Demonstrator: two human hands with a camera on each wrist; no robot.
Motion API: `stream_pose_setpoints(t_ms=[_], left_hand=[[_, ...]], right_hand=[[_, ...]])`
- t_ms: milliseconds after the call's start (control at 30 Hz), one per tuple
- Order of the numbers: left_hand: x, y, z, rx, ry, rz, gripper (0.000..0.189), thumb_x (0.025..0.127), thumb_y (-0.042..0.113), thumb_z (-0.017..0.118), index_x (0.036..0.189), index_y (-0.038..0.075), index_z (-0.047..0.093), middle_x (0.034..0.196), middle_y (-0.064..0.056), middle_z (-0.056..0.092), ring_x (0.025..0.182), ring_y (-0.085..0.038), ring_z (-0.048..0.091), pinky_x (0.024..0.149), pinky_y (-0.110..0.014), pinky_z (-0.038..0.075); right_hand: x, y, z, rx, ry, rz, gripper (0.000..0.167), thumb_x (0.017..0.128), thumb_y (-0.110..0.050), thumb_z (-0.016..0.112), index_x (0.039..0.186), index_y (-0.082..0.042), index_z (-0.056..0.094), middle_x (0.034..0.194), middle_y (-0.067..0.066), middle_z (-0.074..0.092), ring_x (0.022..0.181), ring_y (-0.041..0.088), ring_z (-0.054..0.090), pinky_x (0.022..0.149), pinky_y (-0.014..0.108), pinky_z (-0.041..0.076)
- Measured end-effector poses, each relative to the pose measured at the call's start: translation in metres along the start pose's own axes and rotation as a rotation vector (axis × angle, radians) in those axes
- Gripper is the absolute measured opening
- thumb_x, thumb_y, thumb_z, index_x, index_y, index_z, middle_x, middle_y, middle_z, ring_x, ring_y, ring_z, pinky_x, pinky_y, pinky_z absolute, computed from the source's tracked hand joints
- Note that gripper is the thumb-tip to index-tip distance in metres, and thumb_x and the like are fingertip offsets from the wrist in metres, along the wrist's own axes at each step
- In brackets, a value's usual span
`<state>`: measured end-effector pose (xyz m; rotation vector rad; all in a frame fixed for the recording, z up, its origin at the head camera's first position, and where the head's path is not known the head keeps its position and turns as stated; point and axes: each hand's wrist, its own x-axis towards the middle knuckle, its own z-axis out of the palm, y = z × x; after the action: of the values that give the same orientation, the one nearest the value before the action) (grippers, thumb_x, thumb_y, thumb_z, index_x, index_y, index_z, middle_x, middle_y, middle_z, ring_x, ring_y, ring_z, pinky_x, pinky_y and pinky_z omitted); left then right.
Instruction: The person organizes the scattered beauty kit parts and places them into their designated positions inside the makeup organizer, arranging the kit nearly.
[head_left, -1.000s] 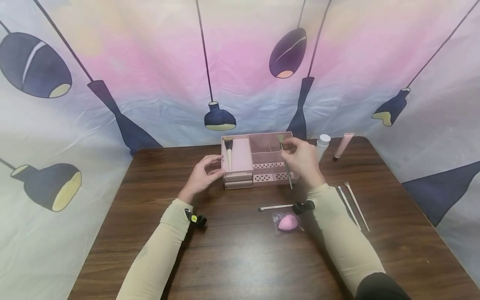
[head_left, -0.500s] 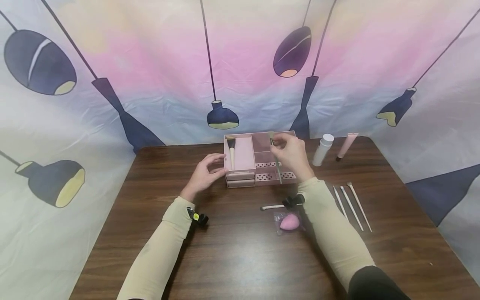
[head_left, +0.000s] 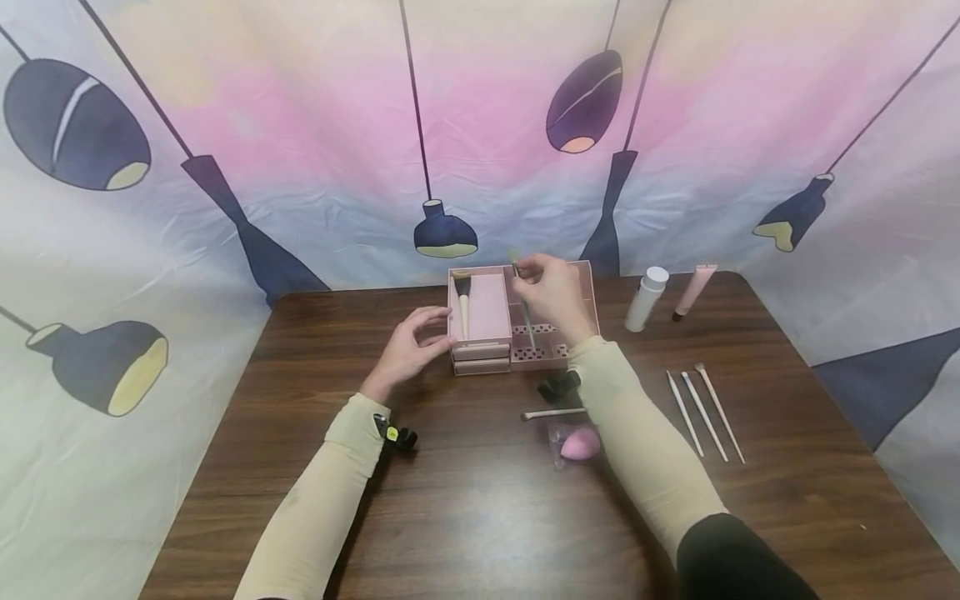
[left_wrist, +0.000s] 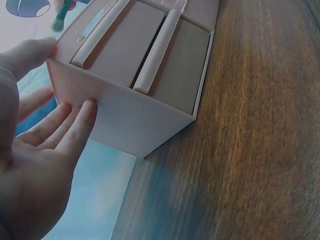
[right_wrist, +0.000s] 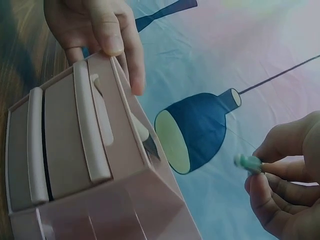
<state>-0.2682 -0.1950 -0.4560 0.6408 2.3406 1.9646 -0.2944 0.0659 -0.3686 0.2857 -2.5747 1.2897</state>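
A pink makeup organizer stands on the table, with two drawers at its left front and divided compartments on the right. My left hand rests on its left side; fingers lie straight along the side wall and the thumb touches the top edge in the left wrist view. Above the right compartments, my right hand pinches a green makeup brush. Its bristles point up and its handle slants down in front of the organizer. A large dark-bristled makeup brush lies in the organizer's top left tray.
A pink makeup sponge in clear wrap and a makeup brush lie before the organizer. To the right are a white bottle, a pink tube and three slim tools, including a brush. A printed cloth hangs behind.
My right hand has moved left with the green makeup brush, from the organizer's right end towards its middle. The left hand has stayed at the organizer's side.
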Motion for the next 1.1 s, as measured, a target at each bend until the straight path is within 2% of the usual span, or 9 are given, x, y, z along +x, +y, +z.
stream_pose_setpoints(t_ms=[233, 433, 700, 933, 1100], left_hand=[[0.001, 0.000, 0.002, 0.014, 0.014, 0.018, 0.052, 0.085, -0.004, 0.071, 0.133, -0.008, 0.052, 0.137, -0.023, 0.044, 0.128, -0.039, 0.046, 0.102, -0.038, 0.053], [0.003, 0.000, 0.004, 0.001, 0.009, 0.030, 0.051, 0.085, -0.007, 0.070, 0.132, -0.008, 0.052, 0.137, -0.023, 0.044, 0.127, -0.039, 0.047, 0.103, -0.045, 0.052], [0.003, -0.002, 0.004, 0.003, 0.009, 0.034, 0.051, 0.085, -0.005, 0.071, 0.132, -0.008, 0.052, 0.137, -0.023, 0.044, 0.127, -0.039, 0.047, 0.103, -0.044, 0.053], [0.001, -0.001, 0.001, -0.017, 0.017, 0.002, 0.053, 0.085, -0.008, 0.069, 0.134, -0.011, 0.049, 0.139, -0.027, 0.042, 0.129, -0.042, 0.044, 0.106, -0.052, 0.048], [0.001, -0.002, 0.001, -0.029, -0.001, -0.002, 0.054, 0.085, -0.010, 0.067, 0.134, -0.015, 0.046, 0.139, -0.030, 0.040, 0.130, -0.046, 0.042, 0.106, -0.056, 0.046]], right_hand=[[0.007, -0.004, 0.010, -0.023, -0.034, 0.025, 0.032, 0.085, -0.018, 0.067, 0.113, -0.004, 0.070, 0.101, 0.009, 0.074, 0.087, 0.021, 0.070, 0.081, 0.033, 0.060], [0.014, -0.006, 0.018, -0.044, -0.047, 0.043, 0.029, 0.085, -0.019, 0.068, 0.112, -0.006, 0.070, 0.101, 0.007, 0.074, 0.088, 0.019, 0.070, 0.083, 0.032, 0.059], [0.024, -0.013, 0.033, -0.086, -0.065, 0.031, 0.028, 0.085, -0.019, 0.069, 0.112, -0.010, 0.071, 0.101, 0.004, 0.075, 0.088, 0.018, 0.070, 0.085, 0.031, 0.058], [0.031, -0.021, 0.046, -0.075, -0.113, 0.060, 0.029, 0.086, -0.020, 0.071, 0.112, -0.010, 0.070, 0.102, 0.004, 0.074, 0.091, 0.019, 0.068, 0.084, 0.030, 0.059], [0.034, -0.022, 0.055, -0.088, -0.116, 0.085, 0.028, 0.087, -0.021, 0.071, 0.113, -0.011, 0.070, 0.102, 0.003, 0.074, 0.092, 0.018, 0.068, 0.084, 0.030, 0.059]])
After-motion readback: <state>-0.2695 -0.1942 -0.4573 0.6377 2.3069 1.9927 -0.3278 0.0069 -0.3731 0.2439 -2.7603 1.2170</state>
